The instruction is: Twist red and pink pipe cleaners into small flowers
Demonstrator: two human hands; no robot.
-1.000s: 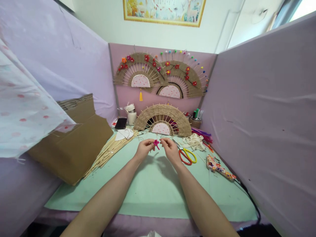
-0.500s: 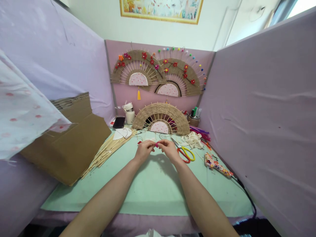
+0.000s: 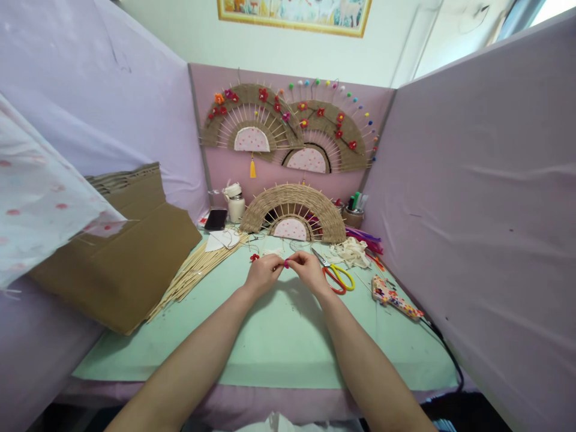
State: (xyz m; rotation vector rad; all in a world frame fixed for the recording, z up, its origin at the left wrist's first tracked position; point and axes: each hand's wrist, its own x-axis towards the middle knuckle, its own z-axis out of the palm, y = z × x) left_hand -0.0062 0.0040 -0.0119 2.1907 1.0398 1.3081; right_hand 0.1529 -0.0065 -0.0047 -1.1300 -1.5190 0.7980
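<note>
My left hand (image 3: 263, 273) and my right hand (image 3: 309, 270) meet over the middle of the green mat (image 3: 270, 342), fingertips pinched together. Between them shows a small pink flower piece (image 3: 286, 263), mostly covered by the fingers. Both hands pinch it from either side. A small red flower (image 3: 254, 257) lies on the mat just left of my left hand. Scissors with one red and one yellow handle (image 3: 335, 278) lie just right of my right hand.
A woven fan (image 3: 294, 207) stands at the back, with two decorated fans (image 3: 288, 129) on the wall above. A bundle of bamboo sticks (image 3: 193, 273) and a cardboard box (image 3: 121, 258) sit at left. A patterned glue gun (image 3: 396, 298) lies at right, by pipe cleaners (image 3: 366, 240).
My hands have closed in around the pink flower piece, so less of it shows than a second ago. The view has tilted slightly; the hands stay in the same spot.
</note>
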